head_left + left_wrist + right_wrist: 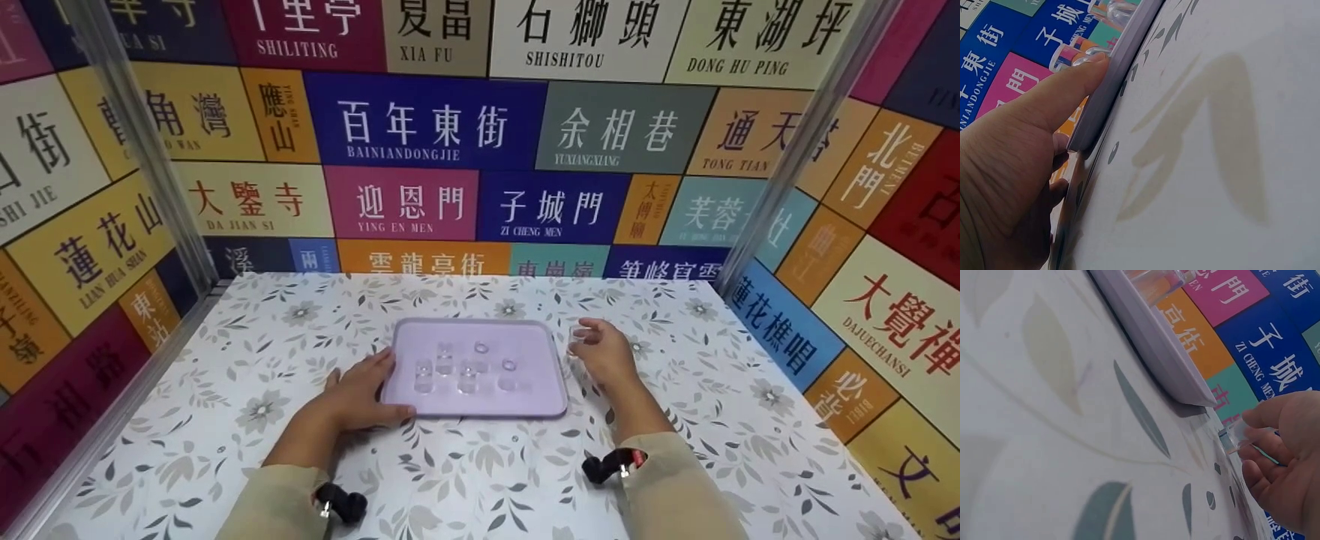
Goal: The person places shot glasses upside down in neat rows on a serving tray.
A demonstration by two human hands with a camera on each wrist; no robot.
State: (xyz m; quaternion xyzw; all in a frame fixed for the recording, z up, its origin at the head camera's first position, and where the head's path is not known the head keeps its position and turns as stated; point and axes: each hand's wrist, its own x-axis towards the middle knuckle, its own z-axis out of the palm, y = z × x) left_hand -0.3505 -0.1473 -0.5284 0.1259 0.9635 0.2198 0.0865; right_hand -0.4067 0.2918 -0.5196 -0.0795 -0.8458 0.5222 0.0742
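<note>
A light purple tray lies on the table with several small clear cylindrical containers standing in it. My left hand holds the tray's near left corner, fingers along the left side and thumb against the front rim. In the left wrist view the thumb lies on the tray wall. Just off the tray's right edge, my right hand pinches another small clear container between thumb and fingers, close to the tabletop. The fingers partly cover that container.
A white tablecloth with grey leaves and flowers covers the table. Panels with large printed characters stand behind and on both sides. Clear upright corner posts rise at the back left and right. Black devices sit at both wrists.
</note>
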